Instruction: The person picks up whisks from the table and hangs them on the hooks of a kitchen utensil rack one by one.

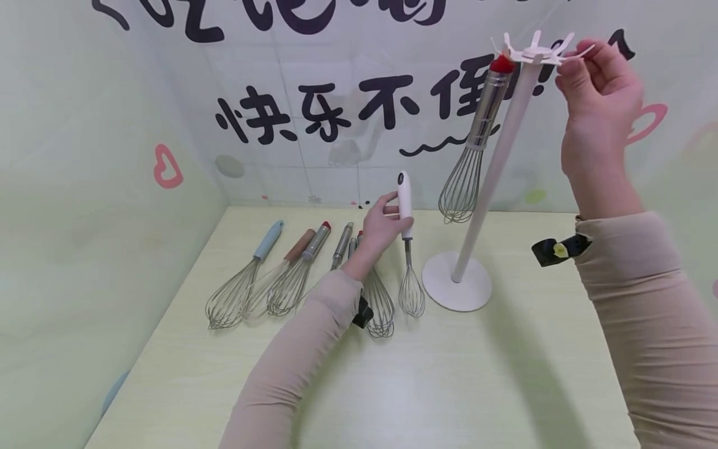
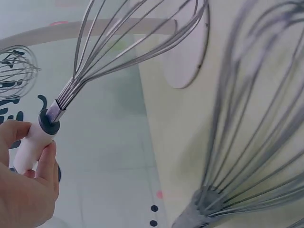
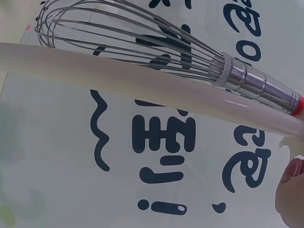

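Observation:
My left hand (image 1: 382,232) grips a whisk with a white handle (image 1: 405,209), held upright with its wire loops (image 1: 412,292) pointing down. In the left wrist view, thumb and fingers close round that handle (image 2: 34,149). A tall white stand (image 1: 496,159) with a round base and a ring of hooks on top leans in the head view. From one of its left hooks hangs a steel whisk with a red end (image 1: 487,115). My right hand (image 1: 603,93) pinches a hook on the right side of the stand's top between thumb and fingers.
Several whisks lie side by side on the table to the left, among them a blue-handled one (image 1: 269,240) and a brown-handled one (image 1: 300,245). A silver one (image 1: 343,243) lies partly behind my left arm. The printed wall (image 1: 336,181) stands close behind.

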A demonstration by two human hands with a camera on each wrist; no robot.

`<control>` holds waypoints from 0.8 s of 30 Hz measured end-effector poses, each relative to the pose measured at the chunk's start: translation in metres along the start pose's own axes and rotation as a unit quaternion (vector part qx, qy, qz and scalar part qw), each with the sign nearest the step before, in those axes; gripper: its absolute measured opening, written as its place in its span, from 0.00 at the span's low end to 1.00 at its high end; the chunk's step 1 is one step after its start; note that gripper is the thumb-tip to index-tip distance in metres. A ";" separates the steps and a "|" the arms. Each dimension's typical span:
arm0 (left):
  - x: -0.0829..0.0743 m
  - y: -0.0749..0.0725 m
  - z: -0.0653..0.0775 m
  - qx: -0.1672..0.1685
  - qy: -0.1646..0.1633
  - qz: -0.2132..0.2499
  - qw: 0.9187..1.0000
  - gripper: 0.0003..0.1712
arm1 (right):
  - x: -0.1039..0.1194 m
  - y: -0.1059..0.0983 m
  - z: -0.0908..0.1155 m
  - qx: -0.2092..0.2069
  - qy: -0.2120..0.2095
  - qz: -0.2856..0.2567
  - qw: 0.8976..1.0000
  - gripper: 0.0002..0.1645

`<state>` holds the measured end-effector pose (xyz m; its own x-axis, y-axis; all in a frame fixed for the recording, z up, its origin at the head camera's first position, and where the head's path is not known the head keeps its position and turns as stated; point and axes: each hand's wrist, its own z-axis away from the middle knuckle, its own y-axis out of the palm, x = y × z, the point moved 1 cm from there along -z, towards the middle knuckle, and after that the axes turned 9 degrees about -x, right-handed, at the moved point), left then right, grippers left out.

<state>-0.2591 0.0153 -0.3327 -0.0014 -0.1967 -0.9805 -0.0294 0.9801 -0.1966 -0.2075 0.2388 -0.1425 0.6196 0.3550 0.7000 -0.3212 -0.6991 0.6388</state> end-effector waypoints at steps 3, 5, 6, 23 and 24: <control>-0.009 -0.004 -0.001 -0.001 0.013 0.020 1.000 0.39 | -0.003 0.002 0.004 -0.007 -0.013 -0.001 1.000 0.12; -0.015 -0.007 -0.002 0.000 0.023 0.029 0.999 0.39 | -0.005 0.003 0.006 -0.007 -0.017 -0.004 1.000 0.12; -0.018 -0.008 -0.002 0.000 0.028 0.032 0.999 0.39 | -0.005 0.003 0.007 -0.008 -0.019 -0.007 1.000 0.12; -0.066 -0.024 0.003 -0.021 0.075 0.084 0.993 0.38 | -0.012 0.011 0.017 0.003 -0.062 -0.032 0.998 0.17; -0.069 -0.025 0.003 -0.022 0.079 0.085 0.993 0.38 | -0.013 0.012 0.018 0.006 -0.067 -0.029 0.997 0.17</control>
<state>-0.2554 0.0047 -0.2603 -0.1670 -0.0341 -0.9854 -0.0588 0.9980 -0.0245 -0.2064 0.2152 -0.1494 0.7275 0.3086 0.6127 -0.2743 -0.6877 0.6721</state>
